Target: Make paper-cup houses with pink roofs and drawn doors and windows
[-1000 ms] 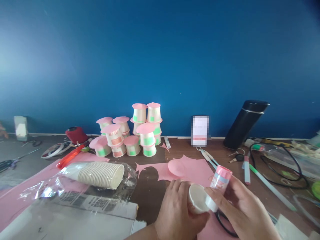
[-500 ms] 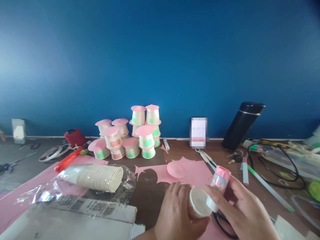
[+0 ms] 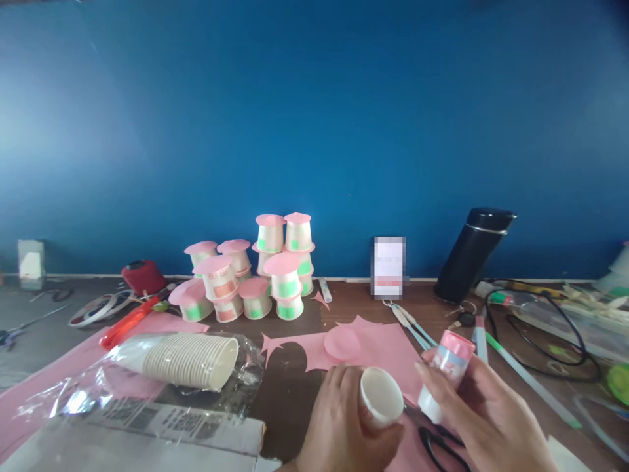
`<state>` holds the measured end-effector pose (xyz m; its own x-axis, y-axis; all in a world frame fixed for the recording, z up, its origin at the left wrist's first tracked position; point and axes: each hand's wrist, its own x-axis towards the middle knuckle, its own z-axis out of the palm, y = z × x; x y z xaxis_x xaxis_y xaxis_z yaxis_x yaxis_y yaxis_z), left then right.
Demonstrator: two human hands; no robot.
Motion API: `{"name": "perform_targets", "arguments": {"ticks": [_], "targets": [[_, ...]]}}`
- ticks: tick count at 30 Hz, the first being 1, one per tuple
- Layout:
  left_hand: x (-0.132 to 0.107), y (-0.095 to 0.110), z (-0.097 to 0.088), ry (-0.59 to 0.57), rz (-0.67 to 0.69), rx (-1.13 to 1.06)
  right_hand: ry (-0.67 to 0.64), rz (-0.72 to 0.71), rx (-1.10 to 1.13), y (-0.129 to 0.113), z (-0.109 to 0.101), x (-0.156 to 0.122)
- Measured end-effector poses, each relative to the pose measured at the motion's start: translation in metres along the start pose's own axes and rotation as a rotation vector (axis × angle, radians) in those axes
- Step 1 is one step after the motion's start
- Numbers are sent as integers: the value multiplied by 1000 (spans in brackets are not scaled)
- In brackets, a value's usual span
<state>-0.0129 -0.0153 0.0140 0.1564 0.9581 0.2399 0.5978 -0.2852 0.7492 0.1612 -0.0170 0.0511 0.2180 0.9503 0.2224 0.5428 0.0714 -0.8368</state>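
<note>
My left hand (image 3: 337, 419) is wrapped round a white paper cup (image 3: 381, 396), whose open mouth tilts up toward me. In my right hand (image 3: 498, 416) is a glue stick (image 3: 451, 360) with a pink end and a printed label, gripped between thumb and fingers, its white end pointing down toward the cup. A small gap separates the glue stick from the cup. Beyond both hands, a pink paper disc (image 3: 343, 343) lies on a cut pink sheet (image 3: 381, 334). Black-handled scissors (image 3: 432, 446) are partly hidden beneath my right hand.
Paper-cup towers with pink tops (image 3: 286, 285) stand by the blue wall. Left of my hands lies a bag of stacked cups (image 3: 191, 360). A black flask (image 3: 472, 255) leans at the back right, near a cable (image 3: 533, 360), keys (image 3: 464, 318) and a lanyard badge (image 3: 388, 269).
The glue stick in my right hand has moved right, away from the cup rim where it was. The cup has shifted slightly left, and more of the scissors shows.
</note>
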Motion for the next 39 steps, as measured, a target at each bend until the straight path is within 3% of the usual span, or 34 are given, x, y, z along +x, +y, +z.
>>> {"name": "perform_targets", "arguments": {"ticks": [7,12,19,22,33,39], "targets": [[-1,3,1,-28,29,-2,-75,126,220,-3,5,2],[-3,1,3,-25,25,-18,-10,145,248,-15,10,-5],[-1,1,3,-22,15,-35,-73,36,159,-11,7,-2],[-1,2,3,-18,6,-35,-36,2,90,-8,7,-2],[-4,3,-2,-12,-5,-12,56,-13,9,-10,8,-5],[-4,5,-3,-28,-2,-15,34,26,20,-13,10,-5]]}}
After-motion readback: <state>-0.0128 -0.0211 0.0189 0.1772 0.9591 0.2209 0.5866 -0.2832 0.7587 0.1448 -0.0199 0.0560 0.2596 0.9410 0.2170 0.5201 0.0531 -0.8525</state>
